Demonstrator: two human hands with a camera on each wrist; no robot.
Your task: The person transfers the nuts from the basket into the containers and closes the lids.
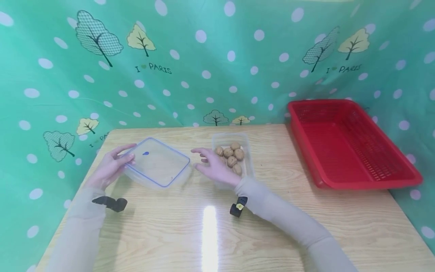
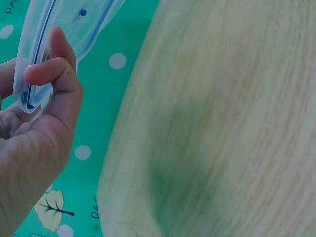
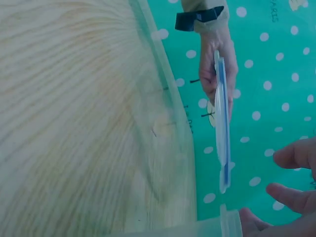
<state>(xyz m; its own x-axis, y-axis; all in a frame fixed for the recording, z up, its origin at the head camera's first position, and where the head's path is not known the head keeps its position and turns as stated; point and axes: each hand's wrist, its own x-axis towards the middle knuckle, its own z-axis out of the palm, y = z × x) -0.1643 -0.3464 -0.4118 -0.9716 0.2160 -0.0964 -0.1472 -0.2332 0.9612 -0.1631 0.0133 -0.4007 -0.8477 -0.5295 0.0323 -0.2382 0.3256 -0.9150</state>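
Note:
My left hand (image 1: 109, 165) pinches a clear plastic lid (image 1: 158, 162) with a blue seal by its left edge, fingers and thumb on either side of the rim. The lid is raised over the table, and in the right wrist view it shows edge-on (image 3: 223, 128). My right hand (image 1: 215, 166) reaches toward the lid with its fingers spread, holding nothing, a short gap from the lid's right corner. Beneath that hand stands a clear plastic container (image 1: 249, 153) with several walnuts (image 1: 228, 152) inside; hand and wrist hide part of it.
On the right of the wooden table (image 1: 163, 234) sits a large red plastic basket (image 1: 343, 151), its front part near the table's right edge. A green dotted cloth (image 1: 217, 56) with printed trees hangs behind and at the sides.

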